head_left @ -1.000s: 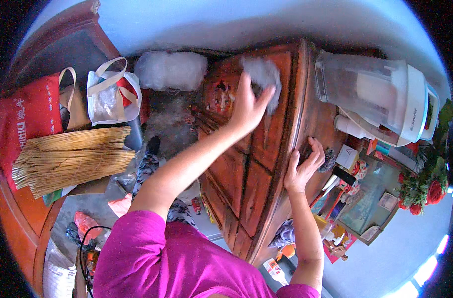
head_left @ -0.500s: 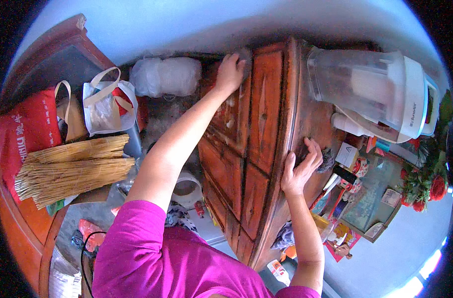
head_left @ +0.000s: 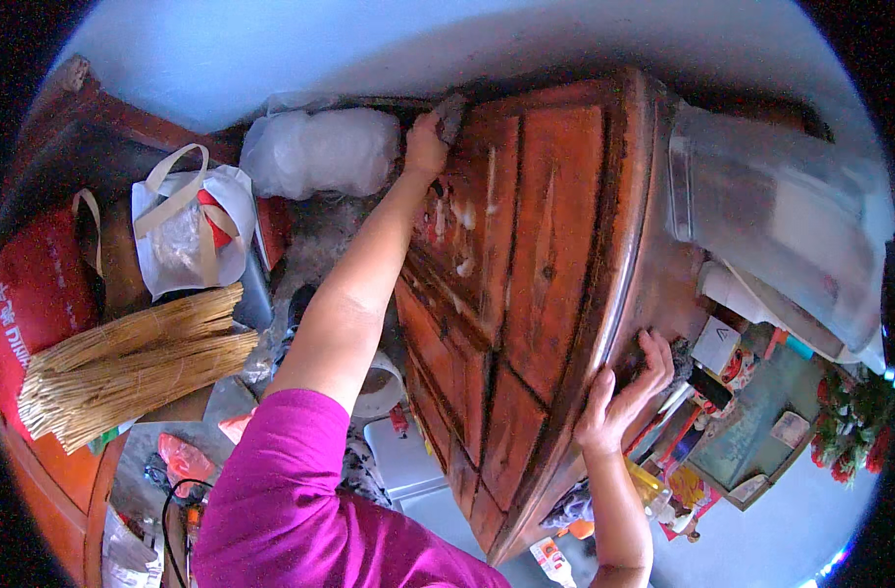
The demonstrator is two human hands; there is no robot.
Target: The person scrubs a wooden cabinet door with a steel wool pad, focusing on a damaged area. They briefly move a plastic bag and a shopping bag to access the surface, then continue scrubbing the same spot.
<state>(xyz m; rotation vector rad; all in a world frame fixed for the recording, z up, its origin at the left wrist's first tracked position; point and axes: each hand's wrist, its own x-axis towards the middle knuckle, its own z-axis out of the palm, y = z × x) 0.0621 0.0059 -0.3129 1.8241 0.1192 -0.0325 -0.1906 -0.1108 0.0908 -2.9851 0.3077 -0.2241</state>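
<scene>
My left hand [head_left: 426,147] is closed around a grey-brown cloth [head_left: 451,118] and presses it to the upper far side of a reddish-brown wooden cabinet [head_left: 555,225] with carved panels. Pale smears mark the panel just below that hand. On the cabinet's top edge rests my right hand [head_left: 624,397], thumb and fingers apart, holding nothing. A dark fuzzy clump [head_left: 681,361] lies right beside its fingertips; what it is I cannot tell.
Atop the cabinet lies a large clear plastic container [head_left: 781,206], near a small white box [head_left: 715,343] and red flowers [head_left: 849,431]. Leftward are a plastic-wrapped bundle [head_left: 320,152], a white tote bag [head_left: 193,225], a red bag [head_left: 36,304] and bundled straw stalks [head_left: 139,372].
The view has shifted, and the cabinet now appears larger and further right. My left hand has slid with the cloth toward the panel's far edge. My right hand stays on the top edge.
</scene>
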